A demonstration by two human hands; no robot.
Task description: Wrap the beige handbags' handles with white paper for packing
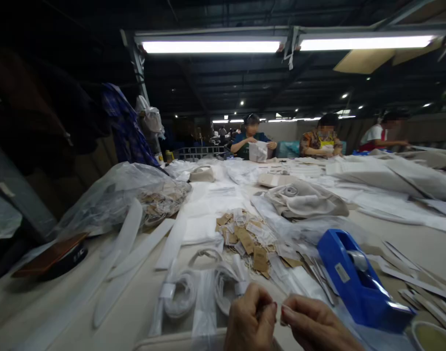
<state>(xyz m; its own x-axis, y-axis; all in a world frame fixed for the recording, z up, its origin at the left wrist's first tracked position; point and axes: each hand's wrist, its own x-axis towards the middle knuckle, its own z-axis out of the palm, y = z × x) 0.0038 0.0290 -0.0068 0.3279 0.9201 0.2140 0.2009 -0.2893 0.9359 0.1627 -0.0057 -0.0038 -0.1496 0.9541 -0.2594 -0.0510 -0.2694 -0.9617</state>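
Loose strings (270, 237) could tangle the tags (246, 240).
Left hand (271, 308) and right hand (283, 312): each pinched together, contents unclear.

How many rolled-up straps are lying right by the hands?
2. The left coil is farther from the hands; the right coil is next to the left hand. More could be hidden behind the hands.

beige fabric item (186, 325) lying flat; 2 pale coiled straps (178, 310) on top, white strip (205, 304) between.
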